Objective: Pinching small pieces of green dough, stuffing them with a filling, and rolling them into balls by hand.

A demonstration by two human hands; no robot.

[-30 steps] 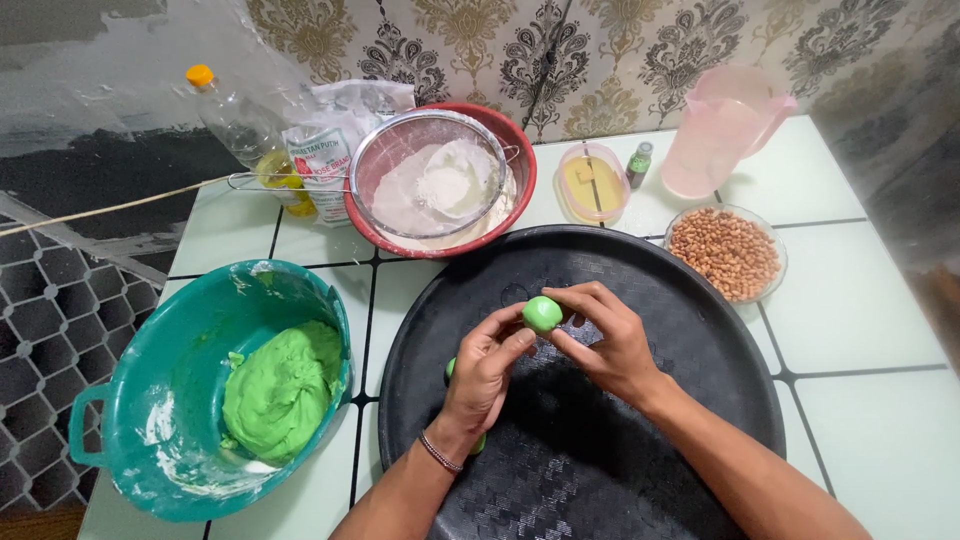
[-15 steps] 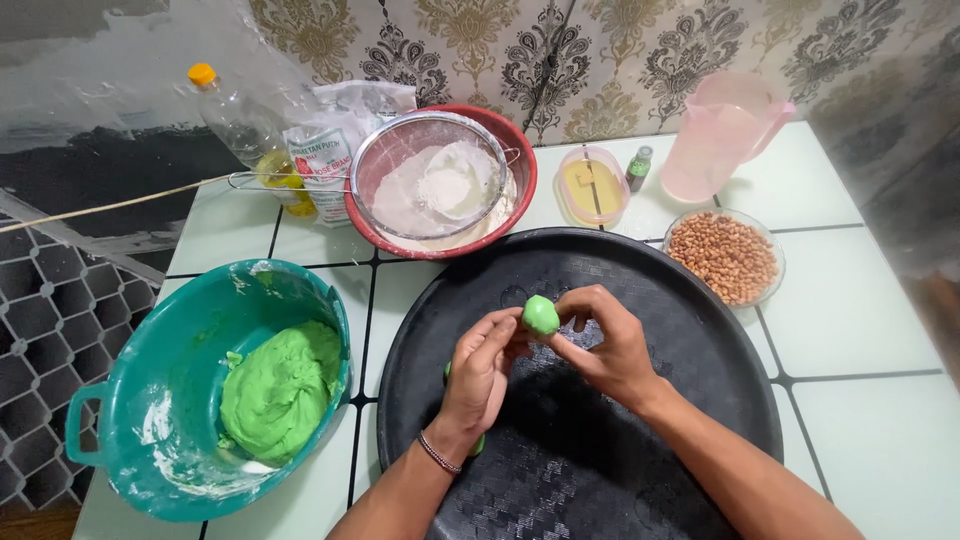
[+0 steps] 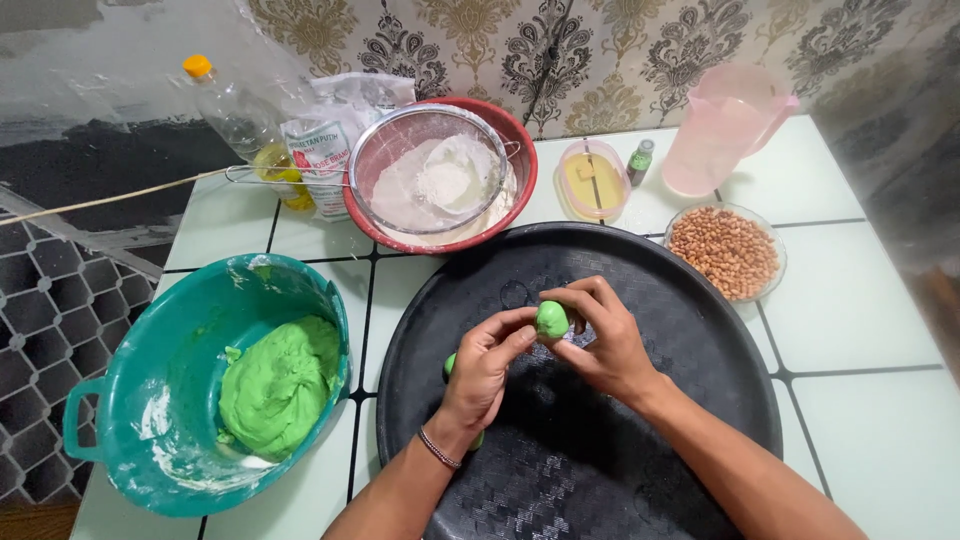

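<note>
My left hand (image 3: 483,368) and my right hand (image 3: 598,338) meet over a round black tray (image 3: 690,340). Between the fingertips of both sits a small green dough ball (image 3: 551,319). Another bit of green dough (image 3: 451,364) peeks out under my left hand; most of it is hidden. A teal basin (image 3: 130,400) at the left holds a big lump of green dough (image 3: 278,385), with flour smears on its wall.
Behind the tray stands a red bowl (image 3: 520,190) with a metal sieve of white flour (image 3: 436,184). A glass bowl of peanuts (image 3: 727,250), a pink jug (image 3: 722,130), a small lidded container (image 3: 592,180), a tiny green bottle (image 3: 640,161), an oil bottle (image 3: 240,125) and a flour bag (image 3: 320,150) line the tiled counter.
Both hands keep working the green ball between the fingertips; they have drifted very slightly lower over the tray. Nothing else has moved.
</note>
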